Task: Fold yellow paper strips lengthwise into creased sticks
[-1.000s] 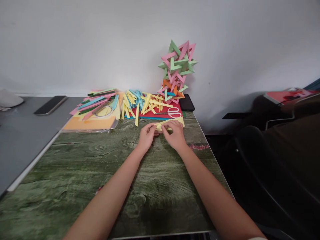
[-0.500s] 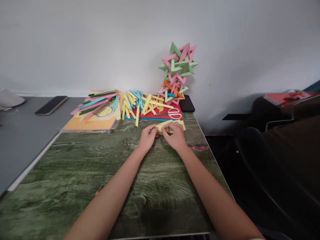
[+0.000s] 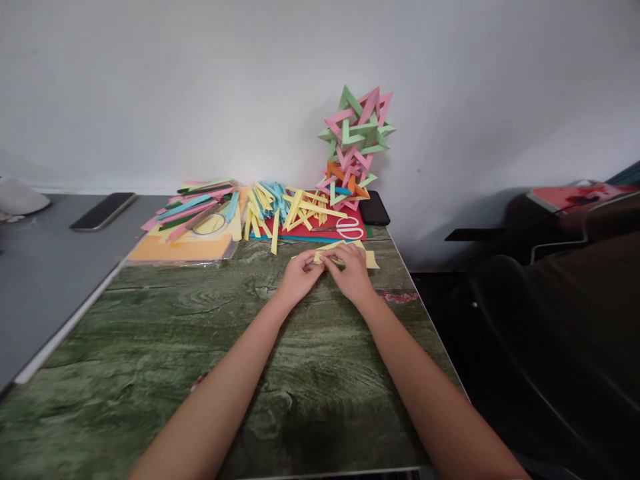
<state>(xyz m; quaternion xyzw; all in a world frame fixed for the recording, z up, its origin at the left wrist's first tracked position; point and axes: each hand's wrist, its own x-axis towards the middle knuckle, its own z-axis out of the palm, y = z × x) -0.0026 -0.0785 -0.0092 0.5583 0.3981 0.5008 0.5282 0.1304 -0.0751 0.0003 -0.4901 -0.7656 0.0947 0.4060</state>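
My left hand [image 3: 299,280] and my right hand [image 3: 350,273] meet near the far side of the green wood-patterned table [image 3: 240,347]. Between them they pinch a yellow paper strip [image 3: 372,259], whose end sticks out to the right of my right hand. Most of the strip is hidden by my fingers. Just beyond my hands lie white-handled scissors [image 3: 350,229] on a red sheet [image 3: 320,231]. Behind and to the left of them is a pile of yellow and blue folded paper strips [image 3: 275,203].
A pink and green paper star model [image 3: 357,133] stands against the wall, beside a black phone [image 3: 374,208]. Coloured strips [image 3: 200,203] lie on an orange paper pack [image 3: 180,248] at the left. Another phone [image 3: 103,211] rests on the grey table [image 3: 45,280]. A dark chair [image 3: 540,333] stands right.
The yellow strip's right end now reaches a little farther right and lower. My fingertips have come closer together, and my left hand has shifted slightly right.
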